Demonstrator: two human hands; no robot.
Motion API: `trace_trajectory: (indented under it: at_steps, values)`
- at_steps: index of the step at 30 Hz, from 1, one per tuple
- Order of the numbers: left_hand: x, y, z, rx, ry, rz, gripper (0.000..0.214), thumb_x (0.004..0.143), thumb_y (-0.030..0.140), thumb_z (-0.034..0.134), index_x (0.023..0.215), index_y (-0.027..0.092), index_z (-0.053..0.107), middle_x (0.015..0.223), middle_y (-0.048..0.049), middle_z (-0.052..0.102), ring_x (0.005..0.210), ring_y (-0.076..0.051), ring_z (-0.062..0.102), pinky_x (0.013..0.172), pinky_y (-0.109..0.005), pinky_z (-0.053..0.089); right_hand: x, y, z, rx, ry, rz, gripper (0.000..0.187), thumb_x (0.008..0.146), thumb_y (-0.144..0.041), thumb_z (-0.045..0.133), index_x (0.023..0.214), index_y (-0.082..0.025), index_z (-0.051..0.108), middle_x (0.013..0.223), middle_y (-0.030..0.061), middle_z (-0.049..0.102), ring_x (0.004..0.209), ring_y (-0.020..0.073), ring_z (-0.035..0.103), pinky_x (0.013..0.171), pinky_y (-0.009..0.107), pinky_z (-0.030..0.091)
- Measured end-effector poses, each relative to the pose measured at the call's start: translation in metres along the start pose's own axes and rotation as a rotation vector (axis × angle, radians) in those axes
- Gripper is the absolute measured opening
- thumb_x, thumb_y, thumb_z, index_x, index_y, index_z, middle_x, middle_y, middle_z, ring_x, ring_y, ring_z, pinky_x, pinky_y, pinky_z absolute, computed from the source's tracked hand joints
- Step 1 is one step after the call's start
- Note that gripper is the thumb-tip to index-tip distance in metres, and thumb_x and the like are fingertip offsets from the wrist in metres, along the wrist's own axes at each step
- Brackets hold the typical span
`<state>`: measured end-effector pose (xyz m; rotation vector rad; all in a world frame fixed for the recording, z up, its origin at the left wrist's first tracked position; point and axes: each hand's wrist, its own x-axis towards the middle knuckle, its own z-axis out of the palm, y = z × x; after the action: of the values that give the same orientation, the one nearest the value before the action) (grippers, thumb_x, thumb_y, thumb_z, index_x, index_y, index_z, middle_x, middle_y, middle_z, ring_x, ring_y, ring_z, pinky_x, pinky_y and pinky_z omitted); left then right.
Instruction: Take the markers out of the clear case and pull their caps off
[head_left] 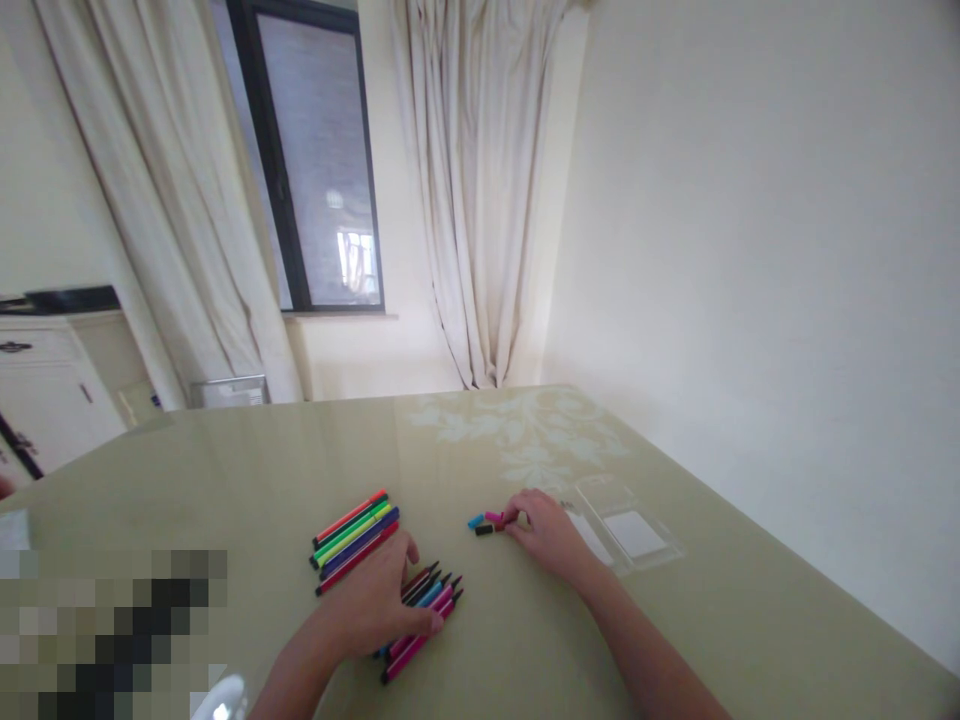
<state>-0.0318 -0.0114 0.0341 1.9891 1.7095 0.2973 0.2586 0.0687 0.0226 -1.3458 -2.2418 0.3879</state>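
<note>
My left hand (382,600) reaches over a group of uncapped felt-tip pens (424,640), its thumb and fingers apart around them. Their dark tips point up and right; pink, blue and dark barrels show, partly under the hand. Just beyond it lies a row of capped felt-tip pens (356,535) in orange, green, yellow, blue and red. My right hand (544,530) has its thumb and forefinger pinched on a small brownish-red pen cap (501,526). Beside those fingertips lie a blue cap (476,521), a pink cap (493,516) and a black cap (484,531).
An open clear plastic case (656,555) with a white insert lies right of my right hand. The pale green table (262,480) meets a white wall at right. A shiny white object (225,697) is at the bottom left; a blurred patch hides the area beside it.
</note>
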Motion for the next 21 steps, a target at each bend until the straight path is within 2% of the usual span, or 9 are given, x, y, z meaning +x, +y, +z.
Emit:
trace_trajectory:
  at_steps: [2,5,9,12,15,18,21]
  values:
    - [-0.001,0.003,0.002,-0.001,-0.003,-0.004,0.057,0.061,0.05,0.083,0.102,0.022,0.054,0.087,0.0021,0.065,0.082,-0.021,0.06,0.066,-0.029,0.037,0.001,-0.001,0.002,-0.018,0.001,0.009,0.008,0.085,-0.014,0.069,0.085,-0.02,0.074,0.094,0.0047,0.072,0.097,0.0206,0.063,0.087,0.029,0.043]
    - [-0.001,0.011,0.004,-0.01,0.003,0.014,0.046,0.063,0.045,0.081,0.093,0.022,0.055,0.09,0.0014,0.065,0.083,-0.02,0.059,0.067,-0.029,0.036,0.001,-0.003,0.004,-0.031,0.015,0.039,0.006,0.084,-0.014,0.07,0.084,-0.02,0.073,0.095,0.005,0.07,0.097,0.0211,0.063,0.087,0.03,0.044]
    - [0.003,0.014,0.003,-0.053,0.035,0.041,0.042,0.067,0.048,0.079,0.091,0.021,0.057,0.09,0.0,0.065,0.083,-0.021,0.059,0.067,-0.029,0.038,0.001,-0.004,0.005,-0.031,0.029,0.03,0.007,0.084,-0.013,0.071,0.084,-0.02,0.071,0.096,0.005,0.069,0.096,0.0213,0.062,0.087,0.03,0.045]
    - [0.01,-0.003,-0.003,-0.072,0.161,-0.004,0.033,0.08,0.047,0.07,0.094,0.021,0.056,0.093,-0.0024,0.067,0.086,-0.021,0.061,0.073,-0.03,0.043,0.002,-0.005,0.004,-0.044,0.051,0.005,0.006,0.085,-0.014,0.071,0.086,-0.02,0.07,0.096,0.0054,0.068,0.096,0.0215,0.061,0.088,0.03,0.045]
    - [0.018,-0.031,-0.009,0.087,0.332,-0.117,0.013,0.087,0.03,0.062,0.094,0.02,0.056,0.101,-0.0067,0.068,0.095,-0.023,0.062,0.085,-0.033,0.044,0.003,-0.007,0.003,-0.062,0.1,-0.011,0.005,0.089,-0.016,0.068,0.086,-0.019,0.069,0.095,0.0057,0.067,0.095,0.0217,0.061,0.089,0.031,0.046]
    - [0.022,-0.049,-0.01,0.202,0.327,-0.188,0.004,0.088,0.022,0.06,0.091,0.02,0.058,0.103,-0.008,0.069,0.101,-0.025,0.063,0.09,-0.034,0.044,0.004,-0.011,0.005,-0.051,0.134,-0.038,0.007,0.092,-0.02,0.067,0.085,-0.019,0.069,0.093,0.006,0.067,0.094,0.0222,0.061,0.087,0.032,0.047]
    - [0.024,-0.044,-0.003,0.188,0.287,-0.124,0.007,0.092,0.022,0.054,0.088,0.021,0.06,0.101,-0.007,0.069,0.101,-0.024,0.063,0.09,-0.034,0.044,0.001,-0.019,0.01,-0.005,0.142,-0.054,0.009,0.094,-0.022,0.066,0.085,-0.02,0.069,0.093,0.0061,0.067,0.093,0.0225,0.062,0.087,0.033,0.048]
